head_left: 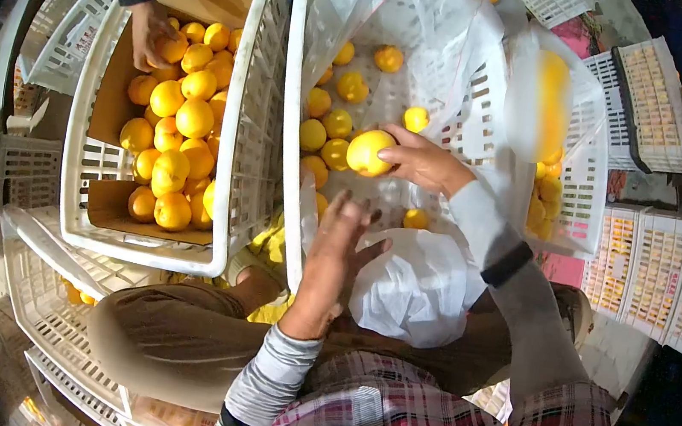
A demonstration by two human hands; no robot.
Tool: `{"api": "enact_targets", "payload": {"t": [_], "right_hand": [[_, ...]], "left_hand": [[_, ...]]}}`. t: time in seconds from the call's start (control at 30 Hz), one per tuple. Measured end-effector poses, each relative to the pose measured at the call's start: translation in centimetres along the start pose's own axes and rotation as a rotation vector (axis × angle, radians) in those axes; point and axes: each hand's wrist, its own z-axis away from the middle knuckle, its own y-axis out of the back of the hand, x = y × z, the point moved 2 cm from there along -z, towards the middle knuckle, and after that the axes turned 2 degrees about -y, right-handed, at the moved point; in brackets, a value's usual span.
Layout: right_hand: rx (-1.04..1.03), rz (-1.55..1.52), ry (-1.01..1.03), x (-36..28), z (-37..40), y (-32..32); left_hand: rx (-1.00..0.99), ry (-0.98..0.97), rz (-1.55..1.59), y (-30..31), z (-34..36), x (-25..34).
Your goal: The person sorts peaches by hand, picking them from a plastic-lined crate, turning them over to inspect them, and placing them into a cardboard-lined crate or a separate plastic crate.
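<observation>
My right hand (425, 163) holds a yellow-orange fruit (370, 152) between thumb and fingers, above the middle crate. Lower and to the left, my left hand (335, 255) is raised with its fingers apart and nothing in it, over the near edge of that crate. The middle white crate (291, 103) is lined with clear plastic film (413, 287), bunched at the near end. Several loose fruits (351, 87) lie inside, mostly along the left side.
A crate (237, 113) full of oranges (194, 119) stands at the left, where another person's hand (151, 33) touches a fruit. Another crate (593, 160) with fruit is at the right. Stacked crates (653, 263) stand farther right, and more crates (45, 303) at the lower left.
</observation>
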Motion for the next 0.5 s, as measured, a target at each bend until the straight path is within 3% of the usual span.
{"api": "enact_targets", "payload": {"t": [0.03,0.07,0.1,0.13,0.17,0.2,0.27,0.3,0.37,0.4,0.47,0.5], "right_hand": [[-0.174,-0.096,0.103,-0.3,0.2,-0.4],[-0.134,0.319,0.284,0.1,-0.8,0.1],[-0.184,-0.054,0.180,-0.7,-0.3,-0.4],[-0.221,-0.428,0.079,-1.6,0.3,-0.8],[0.025,-0.288,0.061,0.0,-1.9,1.3],[0.035,-0.285,0.071,2.0,-3.7,3.2],[0.595,1.033,-0.053,5.4,-5.8,7.2],[0.604,1.030,-0.058,5.9,-5.9,7.5],[0.777,1.312,-0.201,7.0,-6.1,7.8],[0.776,1.310,-0.203,7.5,-6.5,7.8],[0.575,1.613,-0.482,9.2,-7.2,7.9],[0.600,1.718,-0.480,10.1,-7.6,7.9]], "left_hand": [[-0.074,-0.028,0.103,0.0,-0.4,0.2],[-0.142,-0.052,0.207,-0.2,-0.8,0.7],[-0.193,-0.100,0.251,-0.4,-1.2,0.9],[-0.097,-0.074,0.321,-0.1,-1.5,0.7],[-0.049,-0.054,0.326,0.4,-1.6,0.5],[-0.009,-0.041,0.336,0.7,-2.0,0.3],[0.022,-0.010,0.366,1.4,-2.1,-0.4],[0.033,0.009,0.369,1.6,-2.1,-0.6],[0.048,0.029,0.373,1.7,-2.1,-0.8],[0.055,0.070,0.374,1.8,-2.0,-0.9],[0.067,0.112,0.375,1.9,-2.1,-0.9],[0.076,0.112,0.386,1.8,-2.1,-0.9]]}}
